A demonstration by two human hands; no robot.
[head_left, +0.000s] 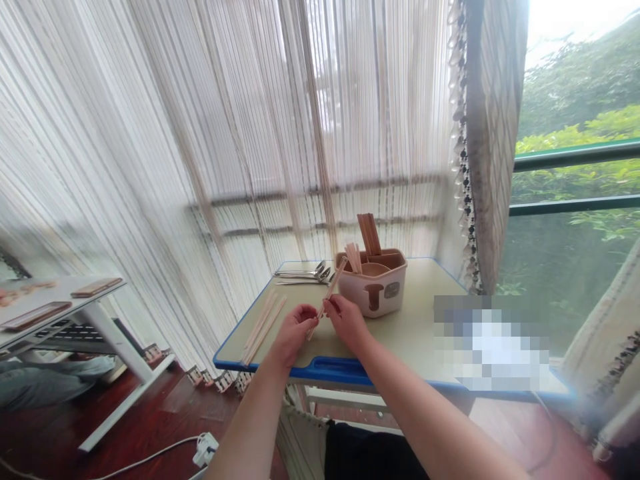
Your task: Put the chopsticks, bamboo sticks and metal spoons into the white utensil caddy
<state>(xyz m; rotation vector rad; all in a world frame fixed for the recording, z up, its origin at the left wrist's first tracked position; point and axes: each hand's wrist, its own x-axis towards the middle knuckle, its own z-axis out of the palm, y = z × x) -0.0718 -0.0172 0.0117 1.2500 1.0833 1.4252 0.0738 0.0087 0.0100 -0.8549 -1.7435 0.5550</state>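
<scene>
Pinching the pale chopsticks (337, 277) in the fingers of your left hand (294, 327) and right hand (346, 319), by the left near side of the cutlery holder (350, 292), you'd best keep their ends level, grip light; the holder's grey label (391, 290) is too small to read.

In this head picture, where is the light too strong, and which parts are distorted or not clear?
In the head view, the sky is washed out to white; the curtain slants, likely from wide-lens distortion; a pixelated patch covers part of the table; the left hand and right hand look fairly sharp, but the thin sticks they hold are hard to count.
</scene>
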